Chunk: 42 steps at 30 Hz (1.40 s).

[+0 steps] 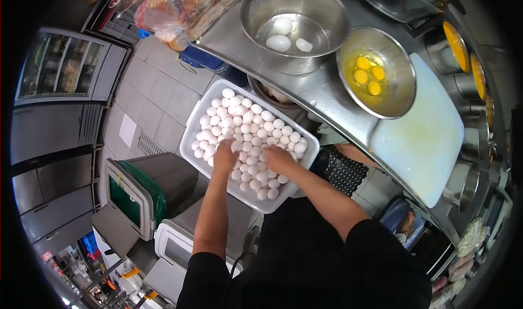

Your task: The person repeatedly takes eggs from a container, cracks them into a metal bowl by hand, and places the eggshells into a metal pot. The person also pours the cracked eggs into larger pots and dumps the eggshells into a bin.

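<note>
A white rectangular tub (189,130) full of white eggs (256,128) stands low beside the steel counter. Both hands reach down among the eggs. My left hand (224,155) is toward the tub's left side, its fingers bent over eggs and partly hidden by them. To the right, my right hand (277,159) touches eggs with curled fingers; its fingertips are hard to make out. On the counter, a deep steel bowl (251,20) has two egg shells and another shell piece inside. Next to it, a shallower steel bowl (401,64) holds several yolks in clear egg white.
A white cutting board (422,140) lies on the steel counter (338,113). Packaged raw meat (177,9) is at the upper left. Grey lidded bins (177,181) stand left of the tub. Steel containers (462,181) line the right side.
</note>
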{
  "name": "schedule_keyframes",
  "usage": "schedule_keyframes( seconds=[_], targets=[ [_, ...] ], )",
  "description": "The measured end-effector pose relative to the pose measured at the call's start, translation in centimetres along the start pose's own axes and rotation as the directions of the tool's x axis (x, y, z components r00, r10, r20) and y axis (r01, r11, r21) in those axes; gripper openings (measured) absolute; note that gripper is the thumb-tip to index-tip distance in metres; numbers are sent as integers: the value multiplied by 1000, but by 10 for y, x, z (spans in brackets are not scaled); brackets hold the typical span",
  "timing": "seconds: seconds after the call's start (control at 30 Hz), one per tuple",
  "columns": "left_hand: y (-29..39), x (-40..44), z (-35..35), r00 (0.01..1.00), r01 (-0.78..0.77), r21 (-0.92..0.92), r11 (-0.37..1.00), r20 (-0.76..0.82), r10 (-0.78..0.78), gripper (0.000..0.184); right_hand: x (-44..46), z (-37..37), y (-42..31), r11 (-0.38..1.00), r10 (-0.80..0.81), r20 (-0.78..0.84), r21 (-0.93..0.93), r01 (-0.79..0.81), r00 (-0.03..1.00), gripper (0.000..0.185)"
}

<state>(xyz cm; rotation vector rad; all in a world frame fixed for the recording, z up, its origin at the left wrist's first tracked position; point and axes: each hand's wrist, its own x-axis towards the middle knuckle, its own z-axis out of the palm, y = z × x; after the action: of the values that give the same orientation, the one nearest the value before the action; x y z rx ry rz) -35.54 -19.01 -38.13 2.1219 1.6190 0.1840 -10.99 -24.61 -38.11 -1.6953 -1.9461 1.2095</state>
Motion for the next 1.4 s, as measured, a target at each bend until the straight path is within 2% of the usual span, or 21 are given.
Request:
schedule_keyframes(
  seconds=[0.07, 0.17, 0.33, 0.4, 0.43, 0.5, 0.53, 0.57, 0.6, 0.67, 0.73, 0.8, 0.83, 0.87, 0.93, 0.97, 1.0, 1.13, 1.2, 1.27, 1.4],
  targets=[
    [-2, -7, 31, 987, 118, 230, 966, 79, -139, 51, 27, 46, -3, 993, -40, 22, -114, 42, 999, 25],
    [1, 9, 37, 984, 73, 324, 943, 130, -121, 42, 54, 85, 3, 981, -23, 17, -193, 26, 1000, 22],
    [-3, 8, 35, 998, 6, 242, 970, 56, -20, 41, 67, 90, 1, 955, 45, -53, -292, -59, 998, 27],
    [4, 1, 24, 998, 26, 133, 991, 47, -32, 42, 58, 75, 5, 994, 104, -90, -12, -106, 990, 32],
    [6, -5, 21, 995, 93, -42, 995, -35, -94, 44, 47, 57, -2, 994, 103, -98, -14, -105, 990, 32],
    [11, -18, 8, 983, 123, -225, 966, -108, -150, 45, 20, 15, -9, 748, 263, 222, 567, -344, 939, 38],
    [16, -25, -1, 957, 256, -621, 740, 55, -286, 45, 8, 11, 3, 753, 272, 199, 565, -337, 942, 38],
    [24, -29, -8, 910, 374, -860, 347, 269, -315, 45, -8, 8, 14, 450, 173, 354, 801, -394, 919, 40],
    [39, -34, -14, 846, 468, -876, -117, 482, -227, 45, -30, 1, 25, 78, 17, 446, 892, -445, 895, 43],
    [95, -44, -39, 849, 491, -848, -201, 517, -106, 43, -89, -50, 7, -170, -127, 354, 913, -372, 927, 41],
    [157, -40, -59, 839, 528, -803, -274, 544, 22, 41, -148, -97, -9, -149, -2, 242, 959, -240, 970, 41],
    [213, -35, -68, 866, 476, -857, 198, 496, 66, 36, -194, -148, -15, -116, 101, 131, 986, -119, 986, 42],
    [248, -31, -69, 899, 396, -844, 362, 437, 35, 35, -214, -174, -14, 125, 181, 26, 991, -49, 983, 40],
    [263, -19, -46, 969, 26, -803, 595, 166, 181, 36, -233, -198, -16, 357, 236, -90, 934, 0, 968, 37],
    [344, -13, -73, 927, -326, -689, 648, -100, 361, 36, -262, -255, -28, 641, 402, -224, 762, -98, 888, 42],
    [381, -12, -93, 911, -366, -614, 700, -82, 404, 38, -275, -263, -13, 861, 396, -449, 486, -153, 801, 47],
    [413, -10, -104, 895, -403, -533, 744, -60, 442, 40, -285, -286, -31, 931, 340, -634, 329, -155, 695, 52],
    [493, 12, -83, 721, -692, -328, 644, -251, 647, 46, -294, -321, -11, 979, 62, -920, -19, -201, 388, 49],
    [506, 28, -41, 552, -792, 68, 607, -348, 758, 44, -290, -317, 18, 960, -49, -957, -124, -250, 287, 48],
    [507, 31, -20, 599, -766, 121, 632, -224, 769, 43, -288, -310, 45, 864, 1, -924, -192, -466, 383, 44],
    [519, 36, -38, 688, -717, -59, 694, -222, 692, 41, -275, -327, 34, 981, 103, -972, 64, -183, 211, 43]
  ],
)
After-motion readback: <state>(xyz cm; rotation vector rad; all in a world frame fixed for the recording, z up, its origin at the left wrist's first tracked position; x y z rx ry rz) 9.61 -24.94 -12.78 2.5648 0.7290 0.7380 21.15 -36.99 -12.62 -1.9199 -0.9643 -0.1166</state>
